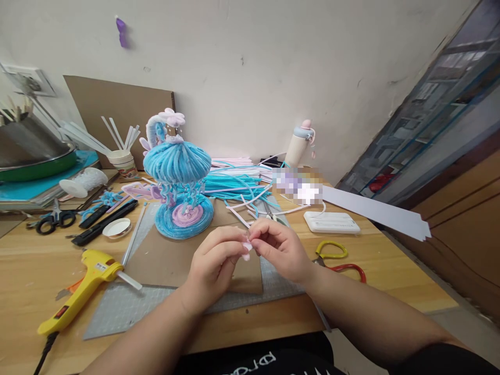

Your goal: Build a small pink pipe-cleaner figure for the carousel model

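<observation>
Btwn both hands (214, 264) (282, 252), pink pc (246, 250)

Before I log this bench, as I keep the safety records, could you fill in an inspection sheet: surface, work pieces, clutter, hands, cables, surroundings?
Surface: wooden table, with a gray mat under flat cardboard.
Work pieces: small pink piece between the hands; blue fuzzy ornament behind.
Clutter: yellow glue gun, black scissors, red-and-yellow scissors, loose pipe cleaners; a pixelated patch hides some items.
Hands: left hand and right hand both pinch the pink piece.
Cables: black cord from the glue gun; white cord near a white box.
Surroundings: pale wall behind, with a socket at far left.
</observation>
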`<action>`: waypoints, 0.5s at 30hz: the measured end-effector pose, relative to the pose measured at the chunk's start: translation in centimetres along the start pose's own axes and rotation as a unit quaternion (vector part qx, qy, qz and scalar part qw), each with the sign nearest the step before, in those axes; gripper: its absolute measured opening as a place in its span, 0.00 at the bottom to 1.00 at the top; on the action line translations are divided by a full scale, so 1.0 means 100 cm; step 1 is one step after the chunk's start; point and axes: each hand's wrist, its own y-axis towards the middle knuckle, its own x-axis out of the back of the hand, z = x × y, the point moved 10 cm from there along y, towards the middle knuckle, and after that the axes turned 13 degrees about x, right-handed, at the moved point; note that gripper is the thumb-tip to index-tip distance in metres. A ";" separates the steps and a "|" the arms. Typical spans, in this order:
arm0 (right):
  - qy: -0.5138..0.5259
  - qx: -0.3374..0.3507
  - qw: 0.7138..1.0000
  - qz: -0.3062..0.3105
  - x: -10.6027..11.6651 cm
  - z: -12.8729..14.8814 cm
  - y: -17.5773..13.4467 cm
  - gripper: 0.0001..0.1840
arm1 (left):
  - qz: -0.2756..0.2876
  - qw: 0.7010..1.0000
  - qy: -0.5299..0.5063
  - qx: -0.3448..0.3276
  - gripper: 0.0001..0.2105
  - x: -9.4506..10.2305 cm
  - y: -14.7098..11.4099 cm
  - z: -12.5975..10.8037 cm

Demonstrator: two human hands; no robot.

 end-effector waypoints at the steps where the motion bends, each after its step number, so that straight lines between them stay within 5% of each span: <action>1: -0.016 0.021 1.000 0.001 0.001 0.004 -0.001 0.03 | -0.008 1.000 0.002 -0.004 0.11 0.002 -0.001 0.000; 12: -0.199 0.229 0.950 0.075 -0.008 0.046 -0.006 0.10 | -0.020 0.999 -0.026 -0.014 0.18 0.003 -0.006 -0.002; 15: -0.215 0.229 0.947 0.063 -0.007 0.047 -0.007 0.12 | -0.022 0.997 -0.071 0.019 0.18 0.003 -0.005 0.004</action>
